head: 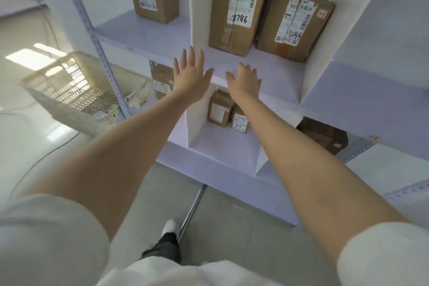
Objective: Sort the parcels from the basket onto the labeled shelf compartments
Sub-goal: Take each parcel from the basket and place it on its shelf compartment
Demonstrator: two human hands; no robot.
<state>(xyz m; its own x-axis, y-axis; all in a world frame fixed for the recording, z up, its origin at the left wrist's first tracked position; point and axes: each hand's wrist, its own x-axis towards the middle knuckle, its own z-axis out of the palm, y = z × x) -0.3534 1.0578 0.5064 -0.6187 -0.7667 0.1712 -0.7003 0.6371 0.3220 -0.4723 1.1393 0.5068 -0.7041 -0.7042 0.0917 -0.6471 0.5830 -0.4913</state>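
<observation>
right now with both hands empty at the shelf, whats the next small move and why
Probably pull both hands back and turn toward the basket at left: the left hand and right hand are open and empty, and the 7786 box and 4044 box already stand on the shelf.

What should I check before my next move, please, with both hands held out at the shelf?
1. Left hand free: ok, fingers spread, holding nothing.
2. Right hand free: ok, open, holding nothing.
3. Parcel marked 7786 stable: ok, upright on the shelf.
4. Parcel marked 4044 stable: ok, resting on the same shelf, to the right of 7786.
5. Basket has parcels left: cannot tell; its floor looks mostly bare, perhaps with one small labelled item near the edge.
6. Parcels match compartment labels: cannot tell; no compartment label is readable.
</observation>
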